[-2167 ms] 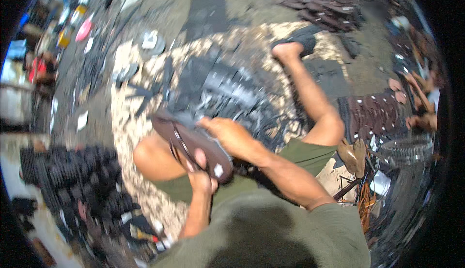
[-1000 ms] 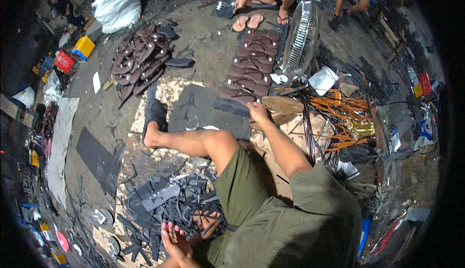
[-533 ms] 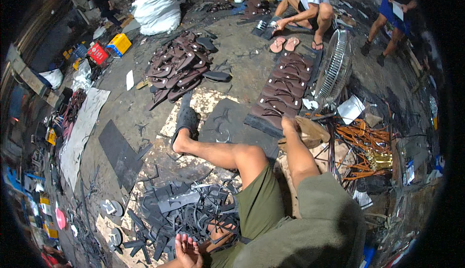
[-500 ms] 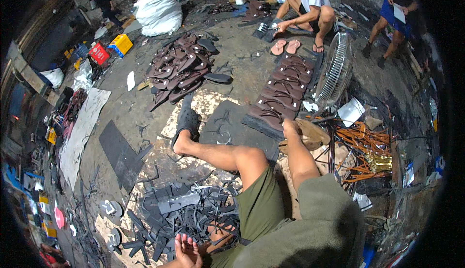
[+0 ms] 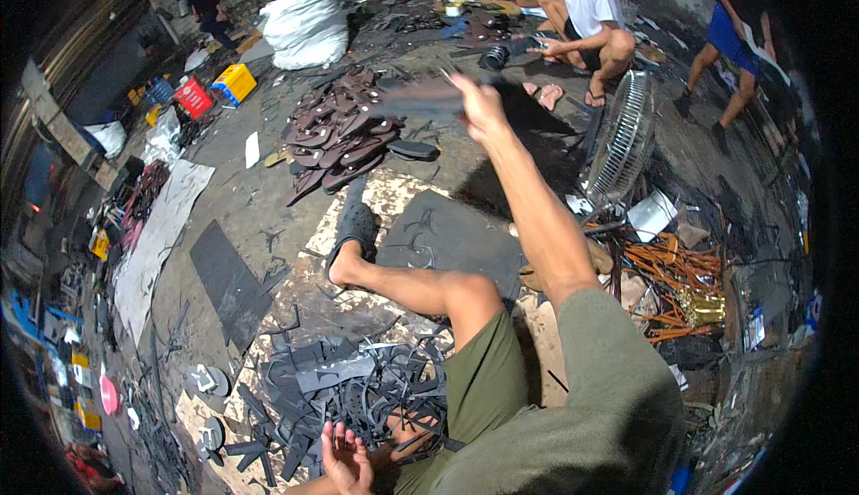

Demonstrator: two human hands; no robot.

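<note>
My right hand [image 5: 483, 110] is stretched far out in front, closed on the edge of a dark rubber sheet [image 5: 416, 101]. The sheet is smeared by motion and reaches left toward a heap of brown flip-flops [image 5: 331, 133]; whether flip-flops are still on it I cannot tell. Low in the view, my left hand [image 5: 346, 459] is palm up, its fingers loosely apart and nothing in it. Beside that hand lies a pile of black rubber offcuts [image 5: 331, 379].
A metal fan guard [image 5: 622, 137] stands at right, near orange strips [image 5: 671, 280]. Pink flip-flops [image 5: 544, 94] lie by a squatting person in a white shirt [image 5: 591, 3]. Another person in blue shorts [image 5: 734, 52] stands far right. A white sack [image 5: 304, 30] sits at the back.
My right hand has risen from the rows of brown flip-flops and swung forward with the dark sheet. Those rows are gone from their place. My left hand has barely moved.
</note>
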